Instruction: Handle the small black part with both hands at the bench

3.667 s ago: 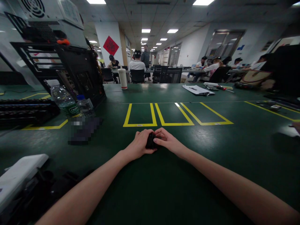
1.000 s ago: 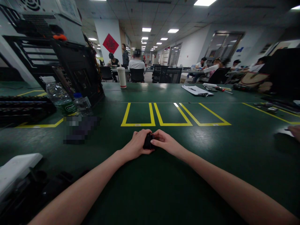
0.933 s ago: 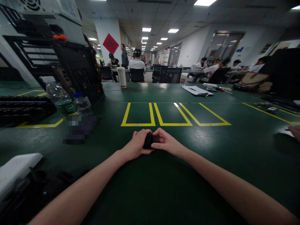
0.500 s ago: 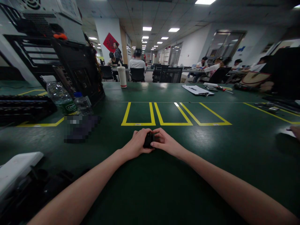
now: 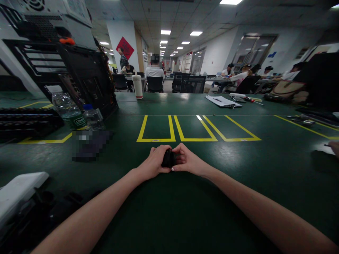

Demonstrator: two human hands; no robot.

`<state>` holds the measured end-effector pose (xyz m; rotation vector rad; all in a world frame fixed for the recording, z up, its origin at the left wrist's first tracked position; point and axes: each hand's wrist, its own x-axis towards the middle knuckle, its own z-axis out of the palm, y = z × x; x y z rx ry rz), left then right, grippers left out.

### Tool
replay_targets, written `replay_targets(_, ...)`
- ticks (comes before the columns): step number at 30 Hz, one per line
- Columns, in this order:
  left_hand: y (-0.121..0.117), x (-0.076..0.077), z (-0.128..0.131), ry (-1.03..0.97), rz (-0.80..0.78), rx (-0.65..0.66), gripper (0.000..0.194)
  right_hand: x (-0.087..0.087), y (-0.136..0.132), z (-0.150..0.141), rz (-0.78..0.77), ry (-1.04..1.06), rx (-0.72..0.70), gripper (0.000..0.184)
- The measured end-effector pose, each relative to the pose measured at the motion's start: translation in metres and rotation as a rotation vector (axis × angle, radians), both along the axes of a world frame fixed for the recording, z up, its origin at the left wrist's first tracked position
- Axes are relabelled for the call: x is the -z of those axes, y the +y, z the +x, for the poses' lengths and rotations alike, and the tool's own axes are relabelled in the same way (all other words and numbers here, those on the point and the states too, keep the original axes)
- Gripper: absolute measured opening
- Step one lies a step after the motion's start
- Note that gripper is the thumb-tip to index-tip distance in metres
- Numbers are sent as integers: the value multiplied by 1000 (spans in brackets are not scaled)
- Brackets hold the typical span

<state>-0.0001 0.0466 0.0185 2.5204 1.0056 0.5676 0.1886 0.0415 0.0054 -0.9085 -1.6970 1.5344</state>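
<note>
A small black cylindrical object point(image 5: 168, 159) is held between my two hands, just over the green tabletop point(image 5: 164, 211); its exact kind I cannot make out. A groove or seam runs around its middle. My left hand point(image 5: 156, 160) wraps the object's left end, fingers over the top and thumb below. From the other side my right hand point(image 5: 186, 160) grips the right end between curled fingers and thumb. Part of the object is hidden behind the fingers of both hands.
Yellow tape rectangles point(image 5: 156, 140) mark the table ahead. At left stand a water bottle point(image 5: 70, 109), a smaller blue-capped bottle point(image 5: 92, 118) and a computer case point(image 5: 87, 81). A white tumbler point(image 5: 137, 86) and a clipboard point(image 5: 222, 101) are farther back. Another person's hand point(image 5: 335, 147) shows at right.
My right hand has shifted its grip: its thumb is lower and more of the object's right end shows. My left hand stays in place. A standing person in the background has moved left.
</note>
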Motion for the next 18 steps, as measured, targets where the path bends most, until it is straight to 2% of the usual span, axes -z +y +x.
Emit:
replay_targets(5,3,5,0,-33,38,27,54,1,1,-1,45,-5,85,22)
replay_targets(10,3,5,0,-37,36,21,53,2,2,0,-15,-29,78,35)
replay_targets(15,1,1,0,-22,20,12,52,1,1,0,-20,-26,39,34)
replay_targets(18,1,1,1,-19,22,20,52,3,3,0,-32,-13,68,42)
